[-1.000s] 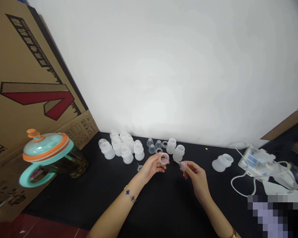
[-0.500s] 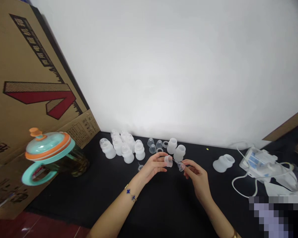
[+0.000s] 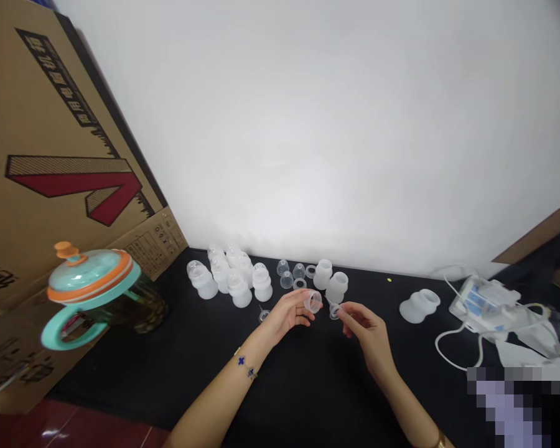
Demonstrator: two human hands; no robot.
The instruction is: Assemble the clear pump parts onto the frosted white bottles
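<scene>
Between the fingers of my left hand point(image 3: 292, 314) is a clear cup-like cap point(image 3: 313, 302), its round opening turned toward the camera. My right hand point(image 3: 361, 323) pinches a small translucent ring-shaped piece point(image 3: 335, 311) with a thin stem, just right of the cap and apart from it. Behind my hands stand two white open bottles point(image 3: 337, 287). Left of these bottles lie clear domes point(image 3: 286, 280) and loose rings point(image 3: 310, 271). Another ringed piece point(image 3: 264, 315) lies beside my left wrist.
Several capped white bottles point(image 3: 239, 289) stand at the left back of the black table point(image 3: 308, 398). A teal-lidded jug point(image 3: 91, 270) is far left by a cardboard box point(image 3: 74, 218). An open bottle point(image 3: 419, 306) and a power strip with cables point(image 3: 488, 308) are at right.
The cap in my left hand has turned so its opening faces the camera more. The small piece in my right hand has shifted slightly left and tilted.
</scene>
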